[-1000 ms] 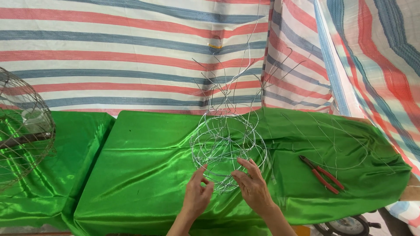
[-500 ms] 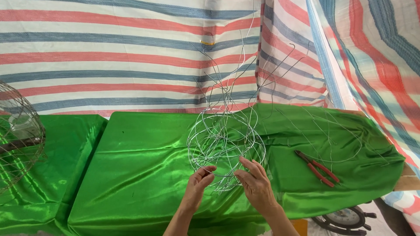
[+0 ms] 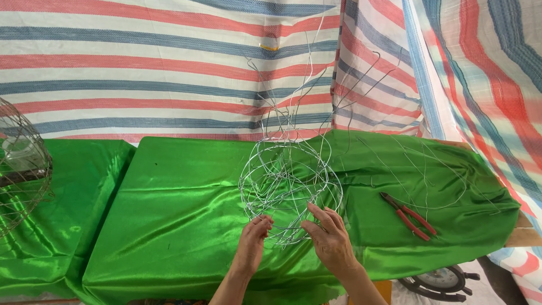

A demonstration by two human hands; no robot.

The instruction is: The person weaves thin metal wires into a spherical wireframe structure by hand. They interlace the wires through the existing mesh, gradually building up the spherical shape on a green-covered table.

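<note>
A round cage of thin silver wire (image 3: pixel 291 186) stands on the green satin cloth (image 3: pixel 169 214), with loose wire ends rising from its top. My left hand (image 3: pixel 253 240) pinches a wire at the cage's lower left rim. My right hand (image 3: pixel 329 240) grips the lower right rim, fingers curled over the wires. Both hands are at the near side of the cage.
Red-handled pliers (image 3: pixel 407 216) lie on the cloth to the right, among loose wire lengths (image 3: pixel 418 169). A finished wire cage (image 3: pixel 20 169) stands at the far left. A striped tarp (image 3: pixel 169 68) hangs behind. A round wheel-shaped object (image 3: pixel 440 279) sits below the table's right edge.
My hands have stayed on the cage's lower rim, the fingers shifting slightly on the wires. The view has drifted a little.
</note>
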